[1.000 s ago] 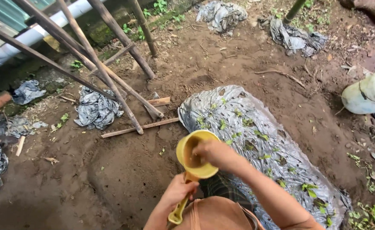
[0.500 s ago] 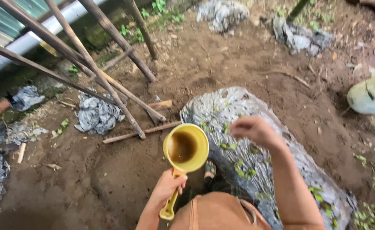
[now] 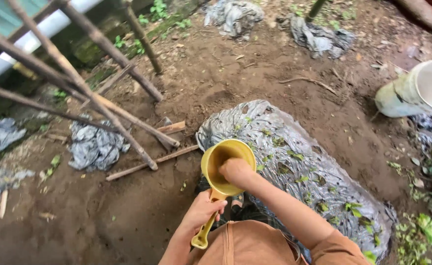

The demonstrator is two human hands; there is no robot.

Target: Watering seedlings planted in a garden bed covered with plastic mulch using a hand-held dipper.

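Scoop (image 3: 224, 164) is mustard yellow, murky brown inside. Plastic sheet (image 3: 294, 167) just right of scoop: silvery grey, crinkled, speckled with green leaves. Soil (image 3: 142, 216) left of scoop: reddish brown. Bucket (image 3: 417, 88) far right of scoop: pale greenish white.

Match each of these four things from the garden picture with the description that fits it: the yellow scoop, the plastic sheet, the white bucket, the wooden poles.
Things:
1. yellow scoop
2. plastic sheet
3. white bucket
4. wooden poles

Descriptions:
A. lying on its side at the right edge
B. leaning crossed at the upper left
C. spread on the soil, with small green plants poking through
D. held by its handle in the left hand, with the right hand dipped into it

Pairs: 1-D, 2-C, 3-A, 4-B
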